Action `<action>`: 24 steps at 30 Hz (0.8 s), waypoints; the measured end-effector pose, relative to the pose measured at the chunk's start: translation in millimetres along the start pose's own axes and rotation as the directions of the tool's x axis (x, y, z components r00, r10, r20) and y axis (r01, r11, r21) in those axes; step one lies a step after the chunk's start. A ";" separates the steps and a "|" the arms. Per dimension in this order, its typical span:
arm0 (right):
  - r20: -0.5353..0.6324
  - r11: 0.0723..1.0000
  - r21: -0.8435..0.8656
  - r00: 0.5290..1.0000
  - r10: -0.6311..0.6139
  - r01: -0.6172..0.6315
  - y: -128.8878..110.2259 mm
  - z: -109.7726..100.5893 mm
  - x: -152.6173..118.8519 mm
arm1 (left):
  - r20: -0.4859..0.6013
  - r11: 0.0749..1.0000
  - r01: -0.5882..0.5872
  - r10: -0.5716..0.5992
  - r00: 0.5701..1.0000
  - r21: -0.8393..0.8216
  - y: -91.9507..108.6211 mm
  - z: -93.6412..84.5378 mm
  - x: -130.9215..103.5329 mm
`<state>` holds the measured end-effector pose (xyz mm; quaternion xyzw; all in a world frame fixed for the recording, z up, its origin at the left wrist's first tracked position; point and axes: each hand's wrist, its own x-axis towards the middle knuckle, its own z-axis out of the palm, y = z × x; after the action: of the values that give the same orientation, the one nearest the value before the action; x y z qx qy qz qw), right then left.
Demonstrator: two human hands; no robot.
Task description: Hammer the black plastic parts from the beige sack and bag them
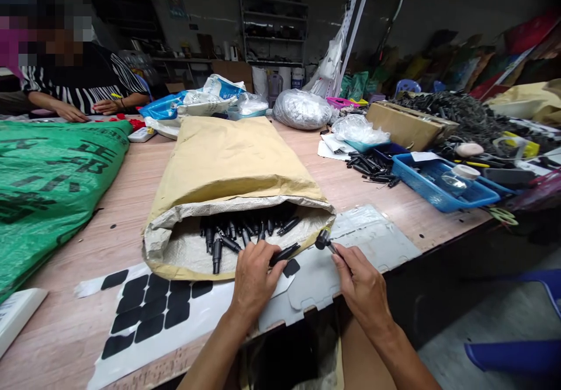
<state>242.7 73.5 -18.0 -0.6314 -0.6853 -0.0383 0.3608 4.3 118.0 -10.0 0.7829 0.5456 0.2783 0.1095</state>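
Note:
My left hand is closed at the mouth of a tan sack, with a black tubular part pinched between thumb and fingers. Several similar black tubes lie inside the sack on its white lining. To the right, my right hand grips a small tool with a thin shaft and a round black head, held above a grey board. A black rounded-square sticker sits just under the left hand's tube. Left of that hand, a white backing sheet carries several more such stickers.
A green bag bulges at the left. Blue baskets, loose black parts and a cardboard box stand at the right. Across the table sits another person in a striped top, hands on the tabletop.

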 end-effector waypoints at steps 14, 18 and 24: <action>0.104 0.938 0.346 0.995 -0.001 -0.035 -41.3 11.7 0.8 | -0.177 0.996 0.074 -0.065 0.982 0.043 -1.3 7.1 -2.1; 0.120 0.939 0.345 0.992 -0.031 -0.013 -48.1 8.4 11.4 | -0.152 0.994 0.093 -0.085 0.985 0.049 0.8 6.0 -0.1; 0.104 0.942 0.333 0.991 -0.090 0.051 -55.2 13.4 15.5 | -0.110 0.995 0.089 -0.084 0.990 0.039 0.8 4.9 1.1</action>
<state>188.4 82.2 2.8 -0.5385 -0.7243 0.1009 0.4187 8.0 119.3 -13.4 0.7445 0.5900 0.3034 0.0746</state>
